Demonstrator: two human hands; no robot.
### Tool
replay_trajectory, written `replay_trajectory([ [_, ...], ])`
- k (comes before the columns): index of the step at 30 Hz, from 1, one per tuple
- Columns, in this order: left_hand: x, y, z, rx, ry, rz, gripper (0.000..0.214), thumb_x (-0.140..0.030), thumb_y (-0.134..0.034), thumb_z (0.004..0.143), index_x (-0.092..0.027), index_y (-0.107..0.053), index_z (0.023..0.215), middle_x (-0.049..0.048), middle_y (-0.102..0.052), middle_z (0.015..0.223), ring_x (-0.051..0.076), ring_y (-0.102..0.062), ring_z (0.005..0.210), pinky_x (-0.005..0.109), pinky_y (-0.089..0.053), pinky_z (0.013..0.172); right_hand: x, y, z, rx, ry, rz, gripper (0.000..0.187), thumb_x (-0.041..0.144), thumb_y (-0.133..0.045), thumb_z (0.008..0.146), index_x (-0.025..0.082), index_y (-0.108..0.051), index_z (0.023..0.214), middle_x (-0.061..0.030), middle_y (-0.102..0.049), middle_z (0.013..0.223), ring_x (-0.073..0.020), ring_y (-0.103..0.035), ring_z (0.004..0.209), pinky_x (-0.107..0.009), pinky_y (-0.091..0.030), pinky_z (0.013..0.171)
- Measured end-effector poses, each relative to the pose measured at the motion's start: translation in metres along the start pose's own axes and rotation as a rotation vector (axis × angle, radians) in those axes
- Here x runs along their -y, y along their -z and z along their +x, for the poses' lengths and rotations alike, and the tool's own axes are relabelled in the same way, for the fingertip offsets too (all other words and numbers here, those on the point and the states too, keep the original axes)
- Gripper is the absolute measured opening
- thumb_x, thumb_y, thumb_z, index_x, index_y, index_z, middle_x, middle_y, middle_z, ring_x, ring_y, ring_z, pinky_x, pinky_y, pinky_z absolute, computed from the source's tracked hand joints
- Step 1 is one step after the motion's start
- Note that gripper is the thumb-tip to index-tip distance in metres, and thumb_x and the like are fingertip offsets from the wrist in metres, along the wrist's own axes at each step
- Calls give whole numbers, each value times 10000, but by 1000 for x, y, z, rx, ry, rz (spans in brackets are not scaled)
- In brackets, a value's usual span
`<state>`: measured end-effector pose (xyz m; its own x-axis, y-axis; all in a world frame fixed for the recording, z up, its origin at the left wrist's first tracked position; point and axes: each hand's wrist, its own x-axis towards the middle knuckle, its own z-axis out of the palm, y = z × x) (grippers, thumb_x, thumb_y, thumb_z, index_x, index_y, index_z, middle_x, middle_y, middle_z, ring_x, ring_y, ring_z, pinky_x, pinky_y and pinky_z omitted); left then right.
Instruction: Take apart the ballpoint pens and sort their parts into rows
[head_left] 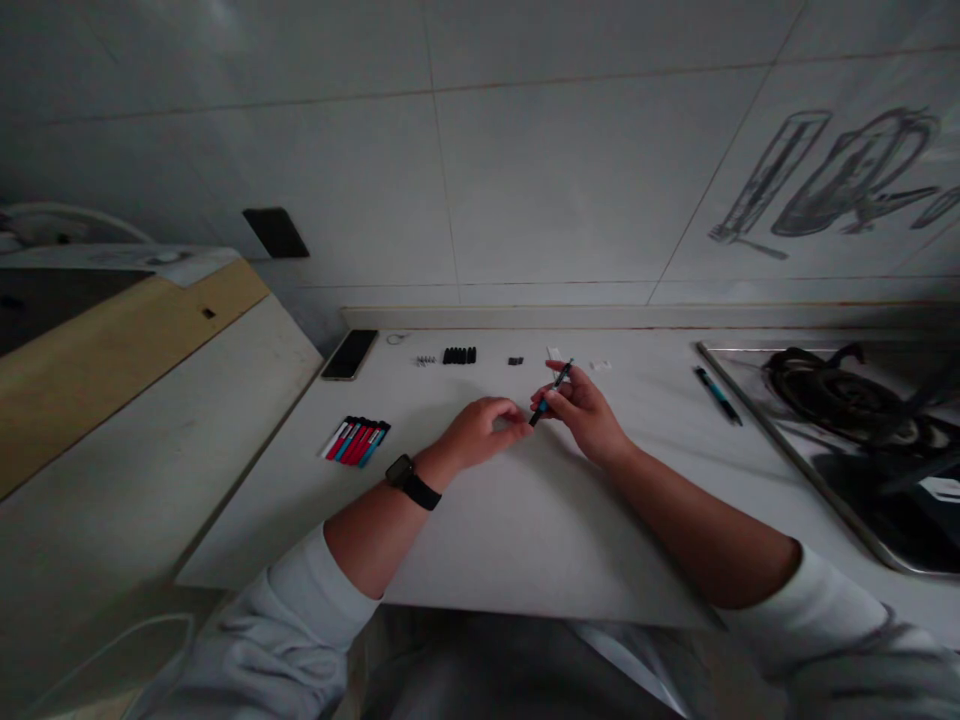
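My right hand point(583, 412) is closed around a blue-and-black pen point(544, 404), held tilted above the white counter. The pen's dark lower end points left and down to my left hand point(487, 430). There my left thumb and fingertips come together at that end; exactly how they grip it is too small to make out. Beyond the hands lies a row of small parts: springs point(425, 360), several black grips point(459, 356), small dark pieces point(515, 361) and clear or white pieces point(600, 365). To the left sit several white, red and blue pen barrels point(356, 441).
A phone point(350, 354) lies at the counter's back left corner. Another blue-and-black pen point(718, 395) rests on the right, beside the metal-edged gas stove point(825, 400). A tiled wall point(540, 190) closes off the back, and a wood-edged white cabinet point(187, 350) stands at left.
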<state>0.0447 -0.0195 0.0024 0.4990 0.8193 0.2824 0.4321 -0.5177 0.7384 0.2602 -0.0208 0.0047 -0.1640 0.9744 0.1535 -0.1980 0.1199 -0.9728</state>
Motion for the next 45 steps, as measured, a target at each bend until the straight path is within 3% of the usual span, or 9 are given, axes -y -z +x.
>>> replay_trajectory([
  [3, 4, 1, 0, -62, 14, -36, 380, -486, -502, 1032, -197, -666, 1215, 102, -722, 1196, 222, -666, 1113, 370, -502, 981, 1, 8, 4, -68, -13, -39, 880, 522, -759, 825, 336, -305, 1556, -26, -738, 948, -201, -694, 830, -384, -577, 770],
  [6, 10, 1, 1, -89, 65, -49, 467, -521, -411, 1058, -188, -622, 1308, 124, -708, 1236, 233, -655, 1159, 385, -509, 995, 1, 16, 7, -84, -20, -60, 939, 540, -736, 833, 371, -220, 1598, -20, -740, 954, -190, -684, 792, -358, -570, 726],
  [12, 13, 0, 1, -94, 64, 16, 482, -525, -369, 1068, -183, -627, 1288, 118, -723, 1188, 241, -658, 1151, 401, -501, 1008, 3, 17, 7, -45, -37, -54, 743, 551, -736, 819, 349, -422, 1462, -19, -725, 930, -180, -675, 763, -330, -556, 684],
  [31, 15, -1, 1, -62, 36, 114, 418, -464, -393, 1068, -193, -625, 1285, 107, -727, 1157, 238, -663, 1108, 409, -494, 1004, 19, 22, 10, -139, -22, -23, 781, 548, -767, 779, 361, -418, 1452, -12, -725, 936, -177, -663, 748, -344, -545, 699],
  [40, 20, -1, -1, -39, 65, 142, 426, -473, -407, 1052, -200, -597, 1317, 99, -732, 1122, 245, -681, 1087, 414, -523, 967, 48, 48, 18, -256, 94, -70, 826, 568, -758, 773, 395, -396, 1496, -1, -717, 946, -177, -657, 763, -336, -542, 703],
  [45, 23, 0, -1, -10, 79, 129, 439, -484, -407, 1042, -203, -577, 1333, 95, -733, 1135, 246, -691, 1090, 426, -534, 976, 73, 93, 23, -396, 203, -128, 827, 578, -710, 817, 447, -328, 1539, 10, -721, 980, -175, -667, 803, -310, -527, 689],
])
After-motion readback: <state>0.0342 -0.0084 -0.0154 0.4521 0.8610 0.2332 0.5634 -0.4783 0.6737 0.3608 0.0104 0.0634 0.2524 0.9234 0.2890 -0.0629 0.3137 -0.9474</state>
